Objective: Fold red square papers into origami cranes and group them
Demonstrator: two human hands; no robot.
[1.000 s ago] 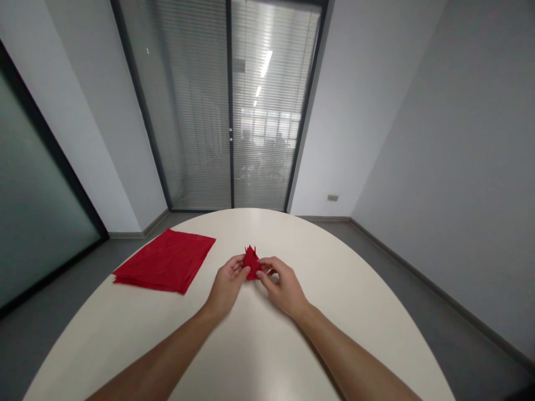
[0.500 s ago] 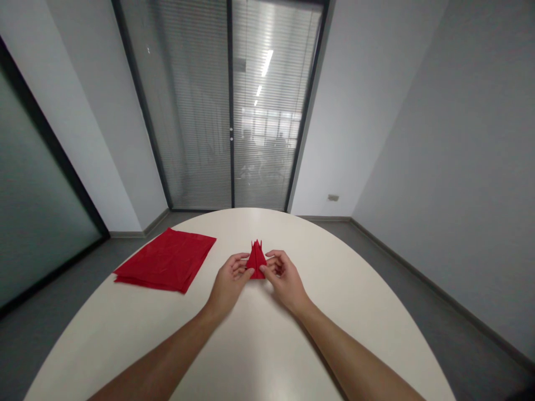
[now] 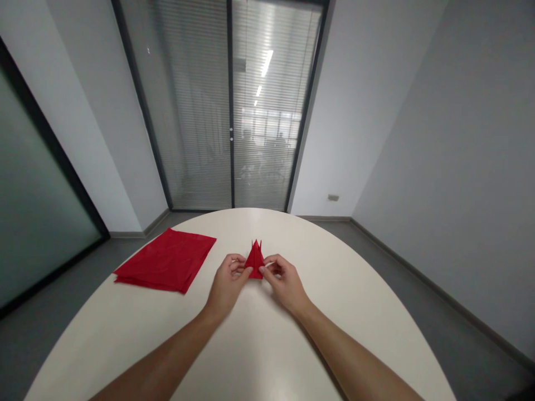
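Note:
A small piece of folded red paper [image 3: 255, 260], narrow and pointed at the top with thin spikes at its sides, is held upright over the middle of the table. My left hand [image 3: 228, 281] pinches its left lower edge, thumb in front and fingers behind. On the other side, my right hand [image 3: 286, 283] grips the right lower edge between thumb and fingers. The fingertips behind the paper are partly hidden.
A stack of flat red paper sheets [image 3: 167, 260] lies on the left of the round white table [image 3: 334, 312], its corner near the table's edge. Past the far edge stand a glass partition with blinds [image 3: 200, 139] and grey walls.
The folded paper has shifted slightly left and its top looks a little different. My right hand's fingers have closed in toward the paper's right side.

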